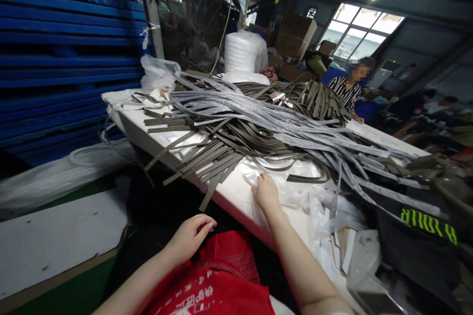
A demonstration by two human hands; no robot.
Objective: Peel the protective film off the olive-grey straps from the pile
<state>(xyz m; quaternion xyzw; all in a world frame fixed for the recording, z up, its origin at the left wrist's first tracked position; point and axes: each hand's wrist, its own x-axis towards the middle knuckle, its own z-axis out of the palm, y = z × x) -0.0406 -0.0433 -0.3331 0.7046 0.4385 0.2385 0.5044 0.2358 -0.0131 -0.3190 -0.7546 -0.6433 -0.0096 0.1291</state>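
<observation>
My right hand [266, 192] is at the near part of the white tabletop [236, 194], its fingers closed on the edge of a clear plastic bag [251, 170]. My left hand [190, 237] hovers above my lap, short of the table edge, with fingers curled in and nothing seen in them. Just beyond both hands lies a loose heap of dark olive straps [221, 157], some ends sticking out over the edge. Long straps in clear plastic sleeves [236, 103] run across the heap. One dark strap [306, 178] bends back on itself to the right of my right hand.
Blue stacked pallets [70, 59] rise at the left. A white foam roll [242, 54] stands at the table's far side. Black fabric with yellow-green lettering [417, 236] lies at the right. A person in a striped top [343, 89] is beyond the table.
</observation>
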